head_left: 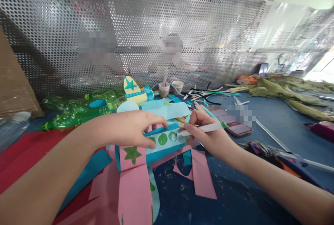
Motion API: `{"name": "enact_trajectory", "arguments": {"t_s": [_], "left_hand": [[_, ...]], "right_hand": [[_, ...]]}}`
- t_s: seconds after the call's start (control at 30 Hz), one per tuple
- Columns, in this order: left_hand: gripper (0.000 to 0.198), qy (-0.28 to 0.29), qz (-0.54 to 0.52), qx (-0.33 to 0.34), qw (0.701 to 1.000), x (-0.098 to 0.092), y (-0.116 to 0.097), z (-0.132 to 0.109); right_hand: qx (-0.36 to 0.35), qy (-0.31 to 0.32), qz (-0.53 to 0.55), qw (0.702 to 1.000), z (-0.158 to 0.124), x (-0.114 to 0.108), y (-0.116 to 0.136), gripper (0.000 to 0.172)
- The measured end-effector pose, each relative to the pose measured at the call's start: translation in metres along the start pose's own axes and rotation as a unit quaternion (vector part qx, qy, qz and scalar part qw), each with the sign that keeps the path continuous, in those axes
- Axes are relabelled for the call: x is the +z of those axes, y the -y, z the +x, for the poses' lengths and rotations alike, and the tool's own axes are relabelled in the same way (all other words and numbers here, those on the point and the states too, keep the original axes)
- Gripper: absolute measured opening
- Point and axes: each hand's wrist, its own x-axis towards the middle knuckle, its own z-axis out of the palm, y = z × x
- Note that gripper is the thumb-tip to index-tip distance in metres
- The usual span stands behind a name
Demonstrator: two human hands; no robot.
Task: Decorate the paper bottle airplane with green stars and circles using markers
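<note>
My left hand [138,125] rests with spread fingers on a blue paper model [153,155], thumb and fingertips on either side of its light blue strip [166,139]. Green dots run along that strip; the rightmost circles are only outlined. My right hand [199,127] is closed on a white marker [210,127] with a green end, its tip side at the strip's right part. A pink paper band [134,190] with a green star [132,154] crosses the model's left end and hangs toward me.
Green plastic bottles [80,113] and a yellow paper model [137,95] lie behind at left. Two small cups [164,89], a phone [229,120], corn husks [281,93], and pink scraps [203,176] are around. Red paper [28,152] lies left; a perforated metal sheet [146,19] stands behind.
</note>
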Motion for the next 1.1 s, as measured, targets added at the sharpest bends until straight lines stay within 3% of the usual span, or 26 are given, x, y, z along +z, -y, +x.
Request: {"name": "enact_trajectory", "arguments": {"t_s": [0.67,1.1], "left_hand": [[0.059,-0.019,0.011,0.03,0.999,0.0025,0.0079,0.0013],[0.059,-0.002,0.013,0.011,1.0,-0.0005,-0.0001,-0.0005]], "right_hand": [[-0.017,0.012,-0.006,1.0,-0.0022,0.004,-0.0002,0.029],[-0.019,0.02,0.002,1.0,-0.0039,0.0052,-0.0038,0.03]]}}
